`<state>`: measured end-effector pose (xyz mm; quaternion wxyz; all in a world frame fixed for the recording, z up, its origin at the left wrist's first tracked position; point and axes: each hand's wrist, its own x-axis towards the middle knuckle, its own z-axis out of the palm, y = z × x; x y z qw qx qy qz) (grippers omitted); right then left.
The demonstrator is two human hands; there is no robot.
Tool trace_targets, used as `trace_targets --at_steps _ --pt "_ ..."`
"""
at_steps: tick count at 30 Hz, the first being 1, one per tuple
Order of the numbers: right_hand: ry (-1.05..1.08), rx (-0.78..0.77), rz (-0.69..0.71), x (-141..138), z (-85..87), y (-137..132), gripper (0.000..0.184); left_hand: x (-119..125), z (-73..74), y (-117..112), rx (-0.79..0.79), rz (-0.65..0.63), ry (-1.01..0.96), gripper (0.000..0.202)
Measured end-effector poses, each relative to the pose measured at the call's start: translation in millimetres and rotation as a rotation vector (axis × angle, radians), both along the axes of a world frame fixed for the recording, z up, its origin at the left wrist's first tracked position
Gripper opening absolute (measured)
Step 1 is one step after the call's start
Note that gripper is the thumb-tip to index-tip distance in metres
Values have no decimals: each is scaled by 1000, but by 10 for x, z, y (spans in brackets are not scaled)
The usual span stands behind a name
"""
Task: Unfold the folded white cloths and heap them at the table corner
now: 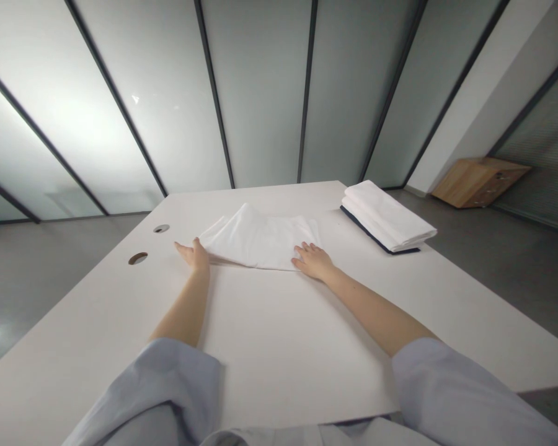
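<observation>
White cloth (260,238) lies folded near the table's (283,334) far edge. Left hand (194,255) lies flat at its left corner, fingers together, thumb out. Right hand (312,260) presses its right corner w/ fingers spread. Folded stack (387,217) sits at far right corner.

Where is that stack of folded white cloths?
The stack of folded cloths sits at the table's far right corner, right of the white cloth under both hands.

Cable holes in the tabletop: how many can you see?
2. Both sit near the table's left edge: one round hole close to the left hand, the other hole just beyond it. Cloth could hide more.
</observation>
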<state>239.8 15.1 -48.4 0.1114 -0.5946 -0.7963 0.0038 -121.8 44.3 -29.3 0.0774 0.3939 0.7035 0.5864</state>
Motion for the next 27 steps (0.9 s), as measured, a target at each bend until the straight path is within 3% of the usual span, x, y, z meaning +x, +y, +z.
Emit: trace_targets --at_steps 2,3,6,9,12,15,19,22,27 --pt "-15 3 -20 41 86 -12 47 168 36 -80 -23 46 263 65" --pt "-26 3 -18 55 140 -23 44 273 58 -121 -37 6 367 65" --pt "-66 -2 -6 62 307 -62 36 597 94 -227 -116 -327 675 57" --pt "-37 -4 -48 56 414 -88 33 793 65 -290 -303 -461 849 55" --pt "73 -11 -93 87 410 -68 30 800 25 -301 -524 -477 891 58" --pt "168 3 -114 162 326 5 29 727 14 -282 -624 -524 903 61" --pt "141 83 -255 272 214 121 30 690 6 -261 -600 -537 928 61" --pt "99 49 -361 321 183 177 28 706 -6 -259 -578 -548 935 60" --pt "182 -16 -412 307 191 231 25 733 -7 -268 -588 -548 934 59"
